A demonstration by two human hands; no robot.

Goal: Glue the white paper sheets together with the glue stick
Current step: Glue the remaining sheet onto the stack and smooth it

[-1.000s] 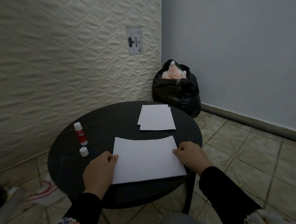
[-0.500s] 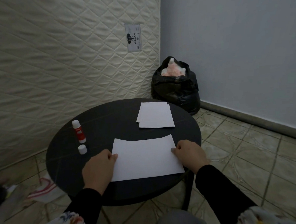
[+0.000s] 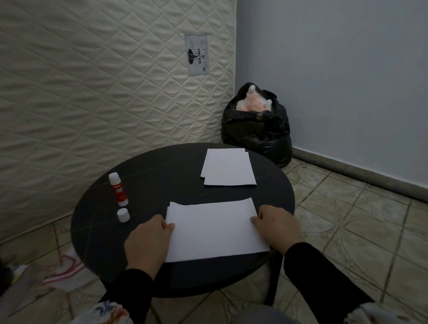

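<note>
Two hands: both rest at the short edges of the near paper, one at each side.
Left hand (image 3: 147, 242): its fingers (image 3: 167, 226) are curled and the tips meet the left edge of the sheet; whether they pinch the paper or only press on it cannot be told.
Right hand (image 3: 277, 226): its fingers (image 3: 255, 219) are curled as well, tips at the right edge of the sheet; the grip is equally unclear.
Near paper: a white rectangular paper sheet (image 3: 214, 230) lies flat on the counter at 6 o'clock, long side across; a second edge peeks out at its upper left corner.
Far paper: a small stack of white paper sheets (image 3: 228, 167) lies flat at about 1 o'clock, well apart from the near sheet.
Glue: a red glue stick with white ends (image 3: 118, 189), uncapped, stands at about 9 o'clock, left of the near sheet and apart from it.
Cap: a small white round cap (image 3: 123, 215) stands just beside the glue stick, on its near side.
Counter: a round black counter (image 3: 159, 179) carries all of these.
Sleeves: black sleeves cover both forearms.
Beyond the counter: a black plastic bag (image 3: 256, 130) holding something pink and white sits on the tiled floor at 1 o'clock, in the corner between a cream quilted mattress (image 3: 92, 81) and a pale blue wall.
</note>
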